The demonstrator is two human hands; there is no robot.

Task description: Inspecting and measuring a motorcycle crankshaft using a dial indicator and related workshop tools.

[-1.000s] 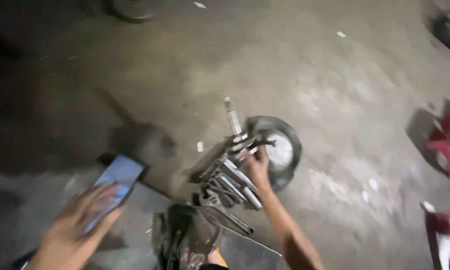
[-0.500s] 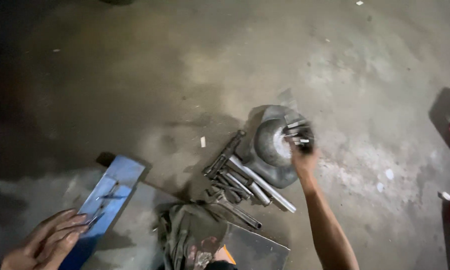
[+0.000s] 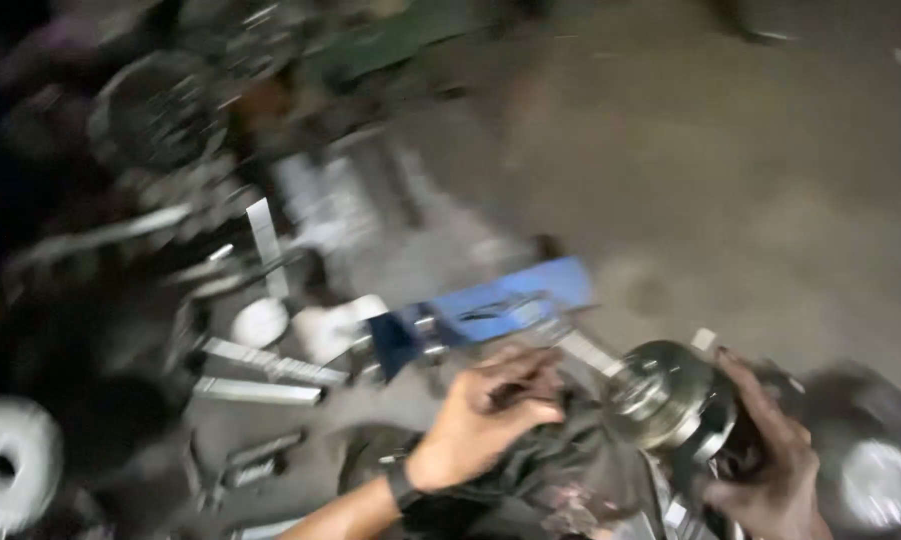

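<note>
A round, shiny metal part point(image 3: 665, 400) sits at the lower right of the frame, tilted, its domed face turned up and left. A dark rag point(image 3: 560, 470) lies crumpled just left of it, at the bottom centre.

Dim shot overall, w/ heavy motion blur across the whole frame, esp. the upper left, where metal parts smear into streaks. Light seems to fall from above/front: the concrete floor point(image 3: 750, 170) reads mid-grey at upper right, going near black at the far left edge and bottom corners. Glare spots on the round metal part point(image 3: 665, 395) and on the white disc point(image 3: 10, 465) at lower left. Both hands, left point(image 3: 490, 415) & right point(image 3: 770, 465), are soft-edged, no fine detail. Blue box point(image 3: 510, 300) is the only strong colour. Noise/grain in shadows.
</note>
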